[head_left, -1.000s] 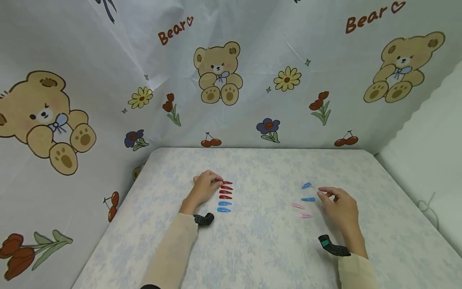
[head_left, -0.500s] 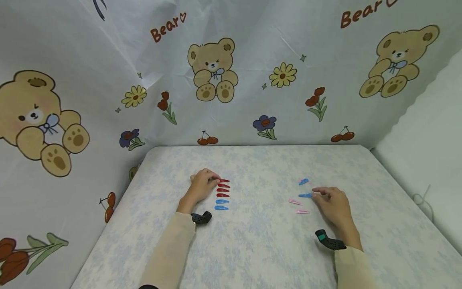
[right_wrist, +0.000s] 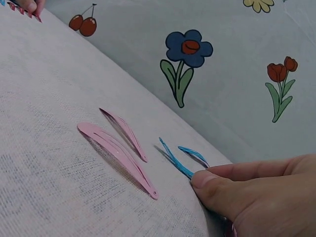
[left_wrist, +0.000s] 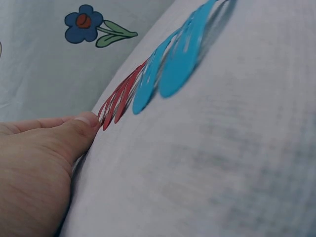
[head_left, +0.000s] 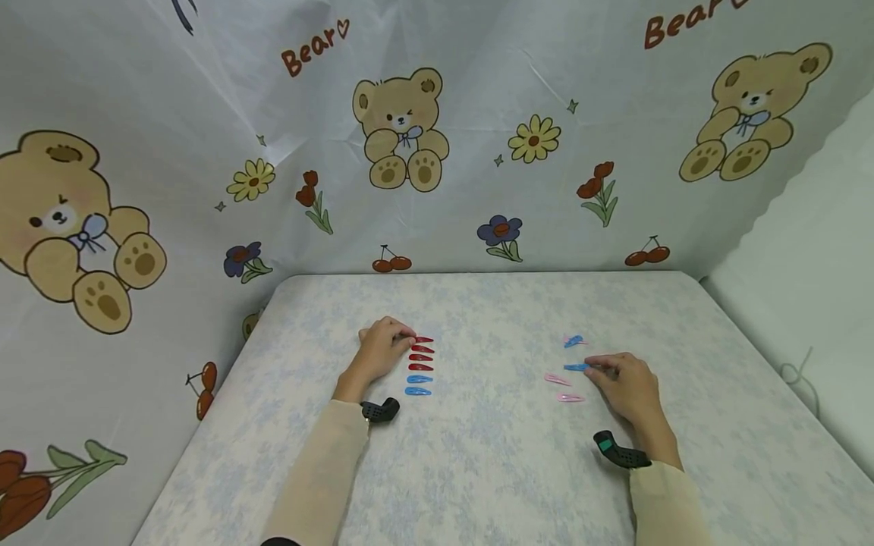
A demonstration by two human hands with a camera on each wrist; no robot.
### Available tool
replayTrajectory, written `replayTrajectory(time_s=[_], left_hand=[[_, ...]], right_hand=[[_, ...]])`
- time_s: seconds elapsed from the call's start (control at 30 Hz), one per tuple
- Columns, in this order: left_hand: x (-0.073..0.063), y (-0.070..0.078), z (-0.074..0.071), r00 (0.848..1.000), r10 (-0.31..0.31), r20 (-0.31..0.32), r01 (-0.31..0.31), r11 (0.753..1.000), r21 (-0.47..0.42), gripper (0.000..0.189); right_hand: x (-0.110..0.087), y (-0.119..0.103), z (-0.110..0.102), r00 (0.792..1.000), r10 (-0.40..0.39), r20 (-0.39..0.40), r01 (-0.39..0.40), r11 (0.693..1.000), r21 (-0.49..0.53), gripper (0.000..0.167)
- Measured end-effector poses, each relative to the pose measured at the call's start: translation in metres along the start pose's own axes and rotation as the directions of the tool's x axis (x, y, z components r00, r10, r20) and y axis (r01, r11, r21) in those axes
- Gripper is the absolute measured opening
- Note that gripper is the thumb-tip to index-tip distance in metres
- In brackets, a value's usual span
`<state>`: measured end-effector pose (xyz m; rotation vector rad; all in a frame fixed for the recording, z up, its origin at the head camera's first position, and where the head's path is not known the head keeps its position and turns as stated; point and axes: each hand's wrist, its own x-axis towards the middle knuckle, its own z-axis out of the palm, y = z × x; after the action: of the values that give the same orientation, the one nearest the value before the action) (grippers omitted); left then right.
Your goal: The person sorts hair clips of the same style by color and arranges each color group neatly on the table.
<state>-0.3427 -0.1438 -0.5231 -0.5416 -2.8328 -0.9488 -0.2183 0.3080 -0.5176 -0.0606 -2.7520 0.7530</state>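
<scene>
Several hair clips point(head_left: 418, 391) on blue-mottled tbl point(head_left: 492, 455) w/ bear-print bkdrop point(head_left: 471, 83) (a bit wrinkled).

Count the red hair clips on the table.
4, in one row: the farthest red clip at the left hand, then the second, the third, and the fourth next to a blue clip. More could be hidden.

On my feed, the row of clips point(head_left: 420, 367) runs far to near on the table point(head_left: 492, 462). Just left of the row's far end I see the left hand point(head_left: 382, 349), touching the farthest clip point(head_left: 425, 340). Well right of the row, the right hand point(head_left: 630, 387) pinches a single clip point(head_left: 573, 368); also right of the row, overlapping clips point(head_left: 574, 341) lie behind that one, two loose clips point(head_left: 570, 398) before it. Behind the row hangs a cloth point(head_left: 451, 227)
</scene>
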Motion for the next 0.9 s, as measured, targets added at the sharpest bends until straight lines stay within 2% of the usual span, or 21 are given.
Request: replayTrajectory(time_s=[0.73,0.9], left_hand=[[-0.001,-0.0032,0.0024,1.0,0.001,-0.008,-0.001,1.0,0.003,0.012],[0.0008,-0.0015,0.0001,1.0,0.004,-0.007,-0.004,1.0,-0.001,0.014]], right_hand=[[-0.0009,-0.003,0.0016,1.0,0.004,-0.005,-0.004,1.0,-0.004,0.023],[-0.0007,-0.0054,0.0009,0.999,0.042,-0.003,-0.042,0.999,0.022,0.026]])
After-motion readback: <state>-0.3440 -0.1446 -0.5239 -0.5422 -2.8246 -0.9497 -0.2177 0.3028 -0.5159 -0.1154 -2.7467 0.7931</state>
